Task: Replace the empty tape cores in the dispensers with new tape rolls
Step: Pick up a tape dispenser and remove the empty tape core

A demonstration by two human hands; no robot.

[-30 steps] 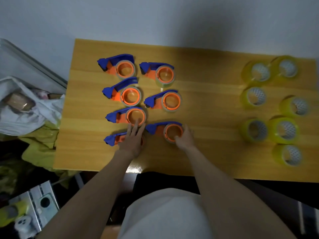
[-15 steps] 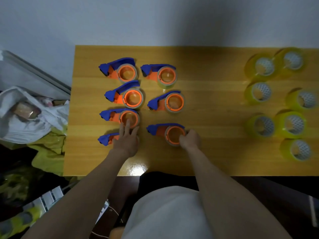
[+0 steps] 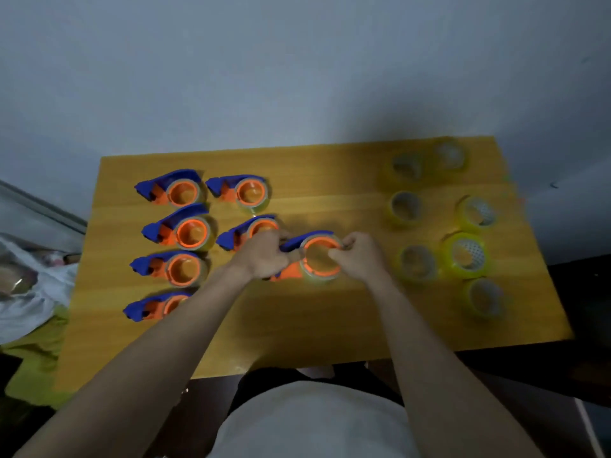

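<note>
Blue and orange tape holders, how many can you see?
7. Left column, far to near, the nearest partly hidden by the left arm. Next column. One dispenser is held in both hands.

Wooden table (image 3: 297, 328), yellow-orange grain, set against plain grey-white wall (image 3: 297, 67). Lighting dim; soft shadow on wall above table's right half. Left of table: crumpled white cloth (image 3: 29, 302) over yellow-green fabric (image 3: 29, 361). Grey rail or frame edge (image 3: 39, 206) runs diagonally at left. Floor dark, detail unreadable.
</note>
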